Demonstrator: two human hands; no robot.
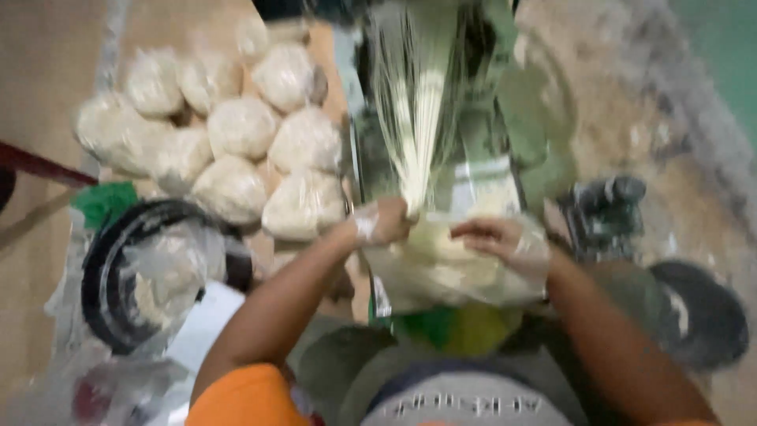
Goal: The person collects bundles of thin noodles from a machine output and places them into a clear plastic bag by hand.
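A green noodle-cutting machine (520, 134) stands in front of me, and a sheet of pale noodle strands (414, 102) hangs down from it. My left hand (382, 221), dusted with flour, is closed around the lower end of the strands. My right hand (505, 241) rests flat on a pile of pale noodles (441, 272) gathered below the machine. The picture is blurred by motion.
Several plastic bags filled with pale noodles (236, 142) lie heaped on a board at the left. A black round basin lined with clear plastic (150, 268) sits at lower left. A dark motor (607, 209) and a black round object (706, 312) are at the right.
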